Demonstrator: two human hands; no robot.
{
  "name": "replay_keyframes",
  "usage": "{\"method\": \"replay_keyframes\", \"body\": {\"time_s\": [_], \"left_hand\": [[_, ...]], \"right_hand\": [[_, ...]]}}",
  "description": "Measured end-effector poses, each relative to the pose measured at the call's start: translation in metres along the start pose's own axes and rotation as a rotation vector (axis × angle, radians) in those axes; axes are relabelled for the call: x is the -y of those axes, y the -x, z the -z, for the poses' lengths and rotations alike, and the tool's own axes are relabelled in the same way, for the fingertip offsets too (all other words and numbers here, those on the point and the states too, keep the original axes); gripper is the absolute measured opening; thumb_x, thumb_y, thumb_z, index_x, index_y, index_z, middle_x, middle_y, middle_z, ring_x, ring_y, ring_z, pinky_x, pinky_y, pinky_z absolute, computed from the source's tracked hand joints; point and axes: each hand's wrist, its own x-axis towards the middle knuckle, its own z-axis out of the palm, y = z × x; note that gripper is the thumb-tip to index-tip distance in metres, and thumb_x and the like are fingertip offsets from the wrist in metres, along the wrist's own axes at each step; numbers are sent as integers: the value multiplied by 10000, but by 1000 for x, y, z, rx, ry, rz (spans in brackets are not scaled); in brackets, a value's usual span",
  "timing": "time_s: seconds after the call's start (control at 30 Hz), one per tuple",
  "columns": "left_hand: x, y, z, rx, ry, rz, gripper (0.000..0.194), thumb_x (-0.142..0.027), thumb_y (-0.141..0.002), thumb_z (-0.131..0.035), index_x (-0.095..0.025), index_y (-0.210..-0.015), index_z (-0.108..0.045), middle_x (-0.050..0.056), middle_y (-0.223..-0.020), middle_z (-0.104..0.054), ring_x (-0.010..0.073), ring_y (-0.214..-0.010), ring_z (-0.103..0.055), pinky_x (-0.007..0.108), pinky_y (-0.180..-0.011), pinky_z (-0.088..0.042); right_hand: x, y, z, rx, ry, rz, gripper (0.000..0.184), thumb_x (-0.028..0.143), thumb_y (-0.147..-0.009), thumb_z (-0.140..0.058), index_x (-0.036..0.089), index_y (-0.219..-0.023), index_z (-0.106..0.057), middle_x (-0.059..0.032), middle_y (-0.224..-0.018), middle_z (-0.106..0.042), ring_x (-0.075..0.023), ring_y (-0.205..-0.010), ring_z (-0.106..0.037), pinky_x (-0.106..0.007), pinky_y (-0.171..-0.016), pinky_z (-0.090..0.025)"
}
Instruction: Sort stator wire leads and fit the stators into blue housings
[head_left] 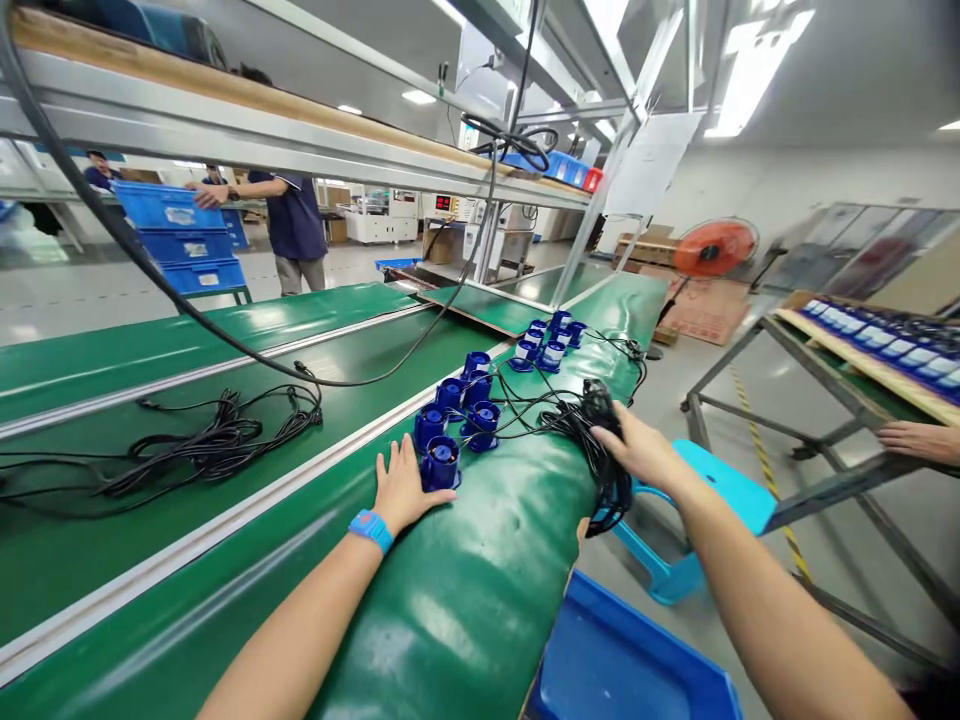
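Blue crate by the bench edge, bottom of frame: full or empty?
Empty as far as visible: the blue crate shows only bare floor inside; its near part is cut off by the frame.

Glossy green vinyl bench cover (465, 600), shiny blue plastic housings (441, 462)

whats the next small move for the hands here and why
Probably lift the nearest blue round part with the left hand. That hand lies flat against it without gripping, while the right hand already grasps the black cable bundle whose wires run to the blue parts on the green belt.
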Motion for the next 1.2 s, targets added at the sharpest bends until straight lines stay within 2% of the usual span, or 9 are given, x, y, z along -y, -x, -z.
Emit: {"method": "replay_keyframes", "body": {"time_s": [0.13,0.27,0.33,0.43,0.63,0.8,0.97,1.1,1.2], "left_hand": [[-6,21,-4,54,5,-14,1363,-807,-732,-650,4,-1584,38,278,-1646,-56,426,-1546,-13,642,-1250,-70],[26,81,20,18,-37,14,1296,-841,-739,-630,-101,-1616,-27,194,-1671,-97,371,-1561,-42,568,-1279,-78],[54,113,40,-61,-89,90,1185,-819,-783,-605,-170,-1623,-79,152,-1680,-144,348,-1567,-70,551,-1281,-93],[110,156,80,-247,-207,304,934,-705,-899,-543,-204,-1605,-192,142,-1675,-199,340,-1568,-97,563,-1267,-118],[232,214,190,-536,-424,727,696,-540,-971,-506,-125,-1506,-345,217,-1616,-272,382,-1484,-287,574,-1181,-300],[296,208,257,-574,-508,916,637,-500,-955,-596,-179,-1469,-398,172,-1569,-324,366,-1373,-417,572,-1089,-427],[342,165,279,-472,-511,906,612,-407,-926,-678,-237,-1461,-435,129,-1551,-345,358,-1370,-414,578,-1081,-447],[374,132,286,-383,-425,936,551,-381,-954,-654,-215,-1442,-461,129,-1442,-475,303,-1253,-536,523,-1025,-509],[385,118,287,-355,-383,968,495,-400,-979,-617,-200,-1412,-488,123,-1370,-533,272,-1178,-583,491,-989,-532]], "right_hand": [[37,-3,-38,16,30,36,769,466,-897,-597,2,-1489,-434,-265,-1566,-363,-413,-1469,-344,-578,-1170,-342],[103,24,-42,-323,-155,447,460,438,-994,-501,159,-1347,-597,-167,-1441,-542,-354,-1317,-505,-544,-1091,-405],[148,39,-40,-378,-332,733,333,395,-1007,-530,219,-1272,-629,-120,-1315,-625,-295,-1207,-567,-489,-1039,-444],[223,54,-42,-252,-483,1043,288,325,-990,-587,237,-1262,-625,-97,-1274,-638,-263,-1166,-571,-457,-1020,-460],[367,26,-65,18,-354,1166,477,187,-897,-652,160,-1369,-587,-147,-1392,-568,-312,-1228,-540,-506,-1081,-438],[447,-23,-74,54,-310,1123,663,34,-828,-564,132,-1479,-488,-157,-1488,-497,-300,-1347,-470,-477,-1143,-378],[483,-72,-78,86,-281,1077,741,-54,-758,-504,121,-1478,-479,-166,-1513,-474,-316,-1375,-449,-495,-1130,-372],[502,-101,-76,112,-295,1057,558,201,-946,-563,155,-1489,-445,-135,-1485,-507,-268,-1376,-455,-463,-1145,-371],[527,-111,-78,157,-264,1074,656,409,-941,-662,180,-1507,-424,-122,-1491,-507,-264,-1393,-446,-435,-1169,-349]]}}
